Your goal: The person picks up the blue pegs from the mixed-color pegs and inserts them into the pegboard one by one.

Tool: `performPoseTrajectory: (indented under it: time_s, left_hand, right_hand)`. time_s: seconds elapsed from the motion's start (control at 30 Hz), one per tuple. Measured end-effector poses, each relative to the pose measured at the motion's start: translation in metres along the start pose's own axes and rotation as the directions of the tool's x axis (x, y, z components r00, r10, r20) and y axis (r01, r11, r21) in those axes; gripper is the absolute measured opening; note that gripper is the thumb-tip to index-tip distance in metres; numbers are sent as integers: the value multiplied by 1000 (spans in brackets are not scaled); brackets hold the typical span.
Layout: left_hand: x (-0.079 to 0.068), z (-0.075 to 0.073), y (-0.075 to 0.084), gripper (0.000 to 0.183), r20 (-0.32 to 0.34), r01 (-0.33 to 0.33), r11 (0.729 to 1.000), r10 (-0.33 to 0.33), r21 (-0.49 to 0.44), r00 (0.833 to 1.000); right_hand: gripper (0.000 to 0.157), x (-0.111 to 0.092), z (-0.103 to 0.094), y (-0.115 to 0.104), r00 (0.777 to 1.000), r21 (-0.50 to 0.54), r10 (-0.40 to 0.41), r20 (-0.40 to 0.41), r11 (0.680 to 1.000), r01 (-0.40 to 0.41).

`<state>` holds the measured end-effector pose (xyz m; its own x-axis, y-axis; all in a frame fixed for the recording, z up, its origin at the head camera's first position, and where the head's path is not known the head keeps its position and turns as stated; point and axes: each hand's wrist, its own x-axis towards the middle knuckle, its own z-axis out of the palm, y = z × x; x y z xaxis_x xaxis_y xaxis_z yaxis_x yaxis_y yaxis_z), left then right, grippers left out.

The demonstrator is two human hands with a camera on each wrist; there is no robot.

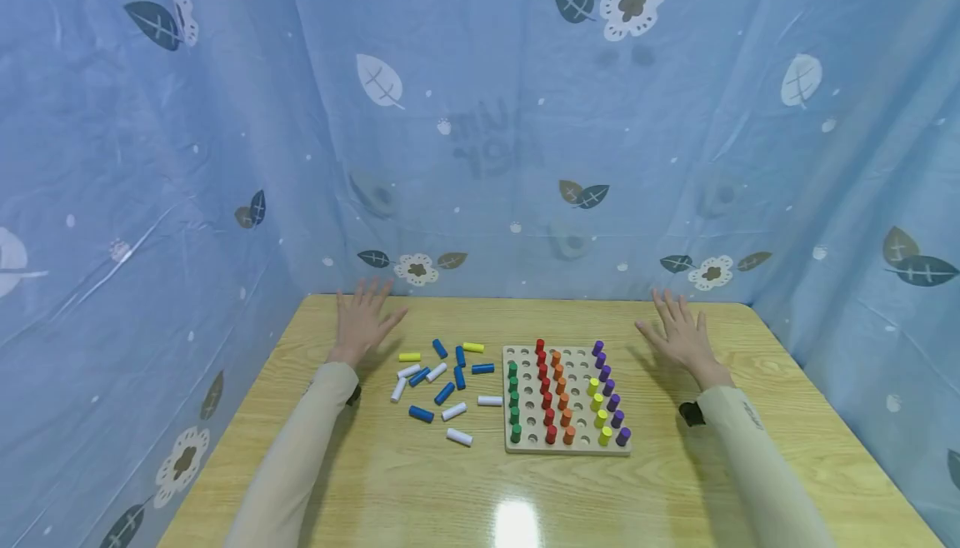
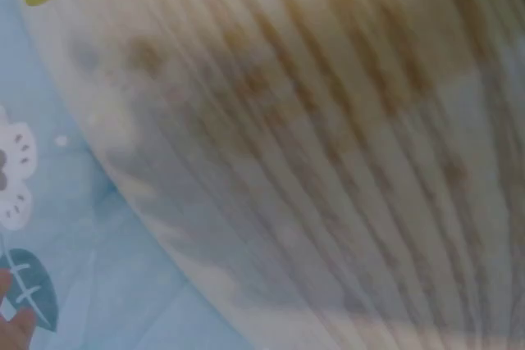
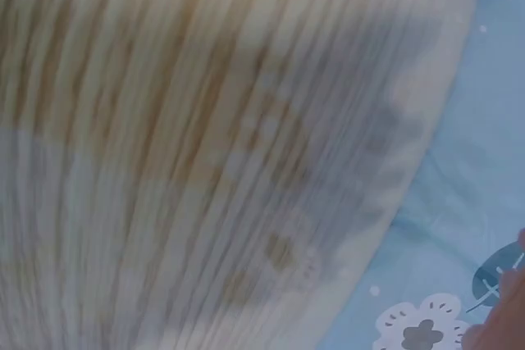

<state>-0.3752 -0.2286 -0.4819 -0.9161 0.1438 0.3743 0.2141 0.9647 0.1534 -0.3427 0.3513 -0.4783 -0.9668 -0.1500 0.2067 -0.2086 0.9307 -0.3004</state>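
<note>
My left hand (image 1: 362,325) is spread with straight fingers near the table's back left edge, holding nothing. My right hand (image 1: 682,336) is likewise spread near the back right and holds nothing. Between them a wooden pegboard (image 1: 570,450) carries upright columns of green pegs (image 1: 513,400), red pegs (image 1: 545,386), orange pegs (image 1: 562,386), yellow pegs (image 1: 597,402) and purple pegs (image 1: 612,402). Left of the board lie loose blue pegs (image 1: 422,414), white pegs (image 1: 460,437) and two yellow pegs (image 1: 473,348). Only fingertips show in both wrist views.
The wooden table (image 1: 420,498) has a bright reflection at its front. A blue patterned curtain (image 1: 480,115) hangs behind it and along both sides. Two columns of the board show bare holes, one beside the green pegs and one beside the orange.
</note>
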Motion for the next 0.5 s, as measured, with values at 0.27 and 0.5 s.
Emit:
performPoseTrajectory:
  time_s: [0.27, 0.5]
  left_hand:
    - [-1, -6, 10, 74, 52, -11, 999, 13, -48, 999]
    - [-5, -10, 21, 73, 93, -17, 995, 27, -97, 995]
  right_hand:
    - [78, -4, 3, -5, 999, 84, -48, 13, 995, 47]
    - [77, -8, 5, -12, 997, 121, -68, 39, 991, 63]
